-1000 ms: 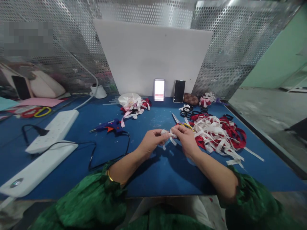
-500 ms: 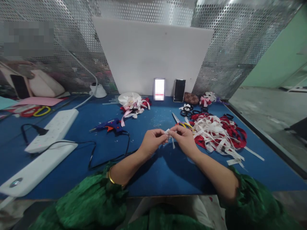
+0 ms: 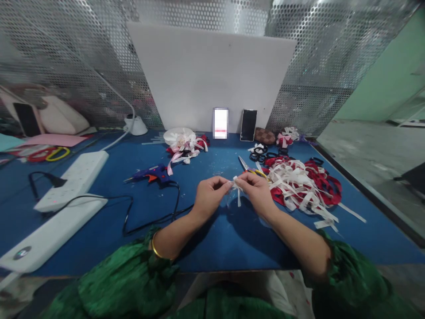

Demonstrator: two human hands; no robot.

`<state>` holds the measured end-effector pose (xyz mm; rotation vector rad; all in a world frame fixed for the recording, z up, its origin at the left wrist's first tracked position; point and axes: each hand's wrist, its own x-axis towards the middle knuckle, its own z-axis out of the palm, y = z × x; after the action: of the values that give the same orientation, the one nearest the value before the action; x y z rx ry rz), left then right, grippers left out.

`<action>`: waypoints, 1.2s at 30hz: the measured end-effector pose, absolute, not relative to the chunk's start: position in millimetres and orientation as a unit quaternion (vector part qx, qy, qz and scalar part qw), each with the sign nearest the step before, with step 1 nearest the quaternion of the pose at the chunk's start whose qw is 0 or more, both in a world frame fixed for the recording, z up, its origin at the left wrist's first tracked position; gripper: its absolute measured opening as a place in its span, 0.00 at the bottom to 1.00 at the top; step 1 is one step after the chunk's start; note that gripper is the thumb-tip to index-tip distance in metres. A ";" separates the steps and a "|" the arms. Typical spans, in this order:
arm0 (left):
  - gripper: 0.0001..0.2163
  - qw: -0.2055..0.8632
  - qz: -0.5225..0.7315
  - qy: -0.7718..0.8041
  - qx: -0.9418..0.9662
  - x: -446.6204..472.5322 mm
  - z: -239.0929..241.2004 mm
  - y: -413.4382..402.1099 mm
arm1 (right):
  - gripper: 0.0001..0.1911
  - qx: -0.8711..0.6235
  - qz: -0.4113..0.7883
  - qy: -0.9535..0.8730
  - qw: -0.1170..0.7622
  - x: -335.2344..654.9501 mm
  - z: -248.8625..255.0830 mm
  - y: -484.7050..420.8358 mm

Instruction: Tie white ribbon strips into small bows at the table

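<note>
Single head-worn view — faces forward-down, close over blue table (image 3: 99, 241), white board (image 3: 212, 75) ahead.

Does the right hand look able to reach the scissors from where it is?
Probably yes: the scissors lie just beyond the right hand with nothing between. But it is pinching a white ribbon piece together with the left hand, so it is busy.

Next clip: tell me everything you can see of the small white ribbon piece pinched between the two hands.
The white ribbon piece is a small bunch of narrow, fabric-like strips gathered at the top; its exact shape is too small to tell. One loose tail hangs straight down. It is held over the blue table, pinched from both sides by the fingertips of the left hand and the right hand.
</note>
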<state>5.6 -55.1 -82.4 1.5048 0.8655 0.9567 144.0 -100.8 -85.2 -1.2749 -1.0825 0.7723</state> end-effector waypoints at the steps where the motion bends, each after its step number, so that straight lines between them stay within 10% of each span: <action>1: 0.10 0.538 0.405 0.365 0.643 5.5 -82.1 -56.2 | 0.10 -0.550 0.336 -0.457 0.613 144.2 -86.5 -100.1; 36: 0.12 0.688 0.329 0.342 0.549 6.6 -81.5 -55.3 | 0.11 -0.589 0.251 -0.543 0.544 150.2 -88.6 -98.2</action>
<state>6.6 -55.3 -81.5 1.2274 0.7643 0.7373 150.2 -98.2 -88.6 -1.3981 -1.2887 0.5950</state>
